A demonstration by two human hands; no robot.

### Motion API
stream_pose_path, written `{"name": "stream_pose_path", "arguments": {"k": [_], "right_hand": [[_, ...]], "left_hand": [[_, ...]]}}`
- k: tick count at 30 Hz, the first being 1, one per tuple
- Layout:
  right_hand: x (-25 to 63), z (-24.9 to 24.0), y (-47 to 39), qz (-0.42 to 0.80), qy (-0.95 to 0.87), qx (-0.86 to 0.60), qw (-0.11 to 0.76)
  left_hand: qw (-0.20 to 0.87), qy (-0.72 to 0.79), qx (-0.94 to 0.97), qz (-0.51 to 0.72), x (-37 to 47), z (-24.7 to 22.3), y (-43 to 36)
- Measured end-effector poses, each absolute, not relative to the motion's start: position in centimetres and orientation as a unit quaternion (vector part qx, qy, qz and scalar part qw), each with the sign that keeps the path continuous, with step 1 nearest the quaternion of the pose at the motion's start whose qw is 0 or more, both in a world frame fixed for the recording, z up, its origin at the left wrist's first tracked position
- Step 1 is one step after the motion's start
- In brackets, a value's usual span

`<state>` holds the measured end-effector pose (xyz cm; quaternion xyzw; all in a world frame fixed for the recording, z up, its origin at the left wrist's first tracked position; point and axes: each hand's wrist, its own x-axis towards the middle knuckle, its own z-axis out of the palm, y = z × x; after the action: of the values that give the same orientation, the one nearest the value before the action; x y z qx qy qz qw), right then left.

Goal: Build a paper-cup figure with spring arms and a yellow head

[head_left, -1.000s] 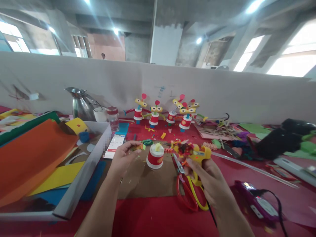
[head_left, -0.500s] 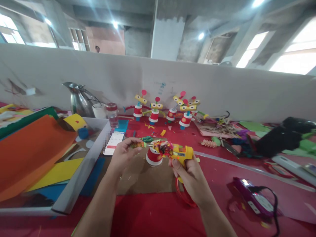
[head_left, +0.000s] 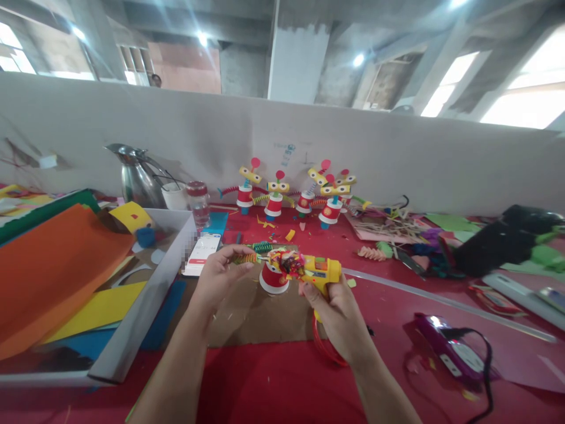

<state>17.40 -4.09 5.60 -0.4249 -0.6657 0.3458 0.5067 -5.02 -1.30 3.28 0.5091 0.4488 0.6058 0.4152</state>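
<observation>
My right hand (head_left: 333, 309) is wrapped round a yellow hot glue gun (head_left: 321, 271), its front end crusted with colourful scraps and its nozzle pointing left. Between the fingers of my left hand (head_left: 223, 274) is a folded paper spring (head_left: 247, 258) in orange and green. The nozzle tip meets or nearly meets the spring's right end; I cannot tell which. Just below the gun a red and white paper cup (head_left: 273, 281) stands upside down on a brown cardboard sheet (head_left: 247, 324), its top partly hidden. A green paper spring (head_left: 261, 247) lies behind my left fingers.
Several finished paper-cup figures (head_left: 273, 205) stand along the back wall. At left is a white box (head_left: 176, 247) of coloured paper, with a phone (head_left: 202, 254) beside it. A metal jug (head_left: 136, 176) stands behind. A purple power strip (head_left: 454, 347) and a clear ruler (head_left: 432, 300) lie at right.
Both hands keep nearly the same pose, with the glue gun tip still at the spring's end. The whole view has shifted slightly.
</observation>
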Motion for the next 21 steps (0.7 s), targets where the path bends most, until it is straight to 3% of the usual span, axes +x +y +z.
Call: {"name": "stream_pose_path", "arguments": {"k": [21], "right_hand": [[17.35, 5.42, -4.04, 0.377, -0.640, -0.437, 0.508]], "left_hand": [[0.402, 0.450, 0.521, 0.604, -4.98, 3.43, -1.36]]}}
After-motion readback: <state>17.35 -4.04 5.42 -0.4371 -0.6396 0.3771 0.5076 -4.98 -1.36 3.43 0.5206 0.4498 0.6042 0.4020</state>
